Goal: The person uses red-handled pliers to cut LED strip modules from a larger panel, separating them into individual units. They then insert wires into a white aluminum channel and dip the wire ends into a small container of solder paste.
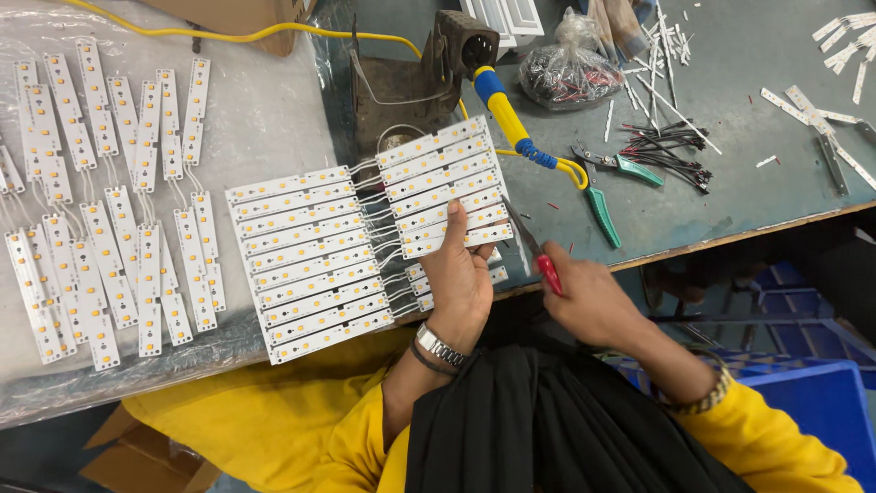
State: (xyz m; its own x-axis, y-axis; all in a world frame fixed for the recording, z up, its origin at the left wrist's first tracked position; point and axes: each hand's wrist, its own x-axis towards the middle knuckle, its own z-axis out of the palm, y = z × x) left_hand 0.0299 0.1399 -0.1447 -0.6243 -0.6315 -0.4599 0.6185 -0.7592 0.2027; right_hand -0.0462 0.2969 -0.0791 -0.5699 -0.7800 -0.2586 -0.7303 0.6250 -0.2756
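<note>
My left hand [461,274] grips the right-hand panel of white LED strips [443,187], thumb pressed on top. Thin white wires join it to a second, larger panel of strips [306,260] lying to its left. My right hand [589,301] holds a small red-handled cutter [538,256], its dark tip pointing up at the right edge of the held panel.
Several loose wired LED strips [109,201] lie on clear plastic at left. A blue-and-yellow soldering iron [502,105] rests in its stand, green-handled pliers [611,183] to its right with black wires [666,151], a bag of wires [570,68] and bare strips [821,119]. Blue crates [812,383] sit below the bench edge.
</note>
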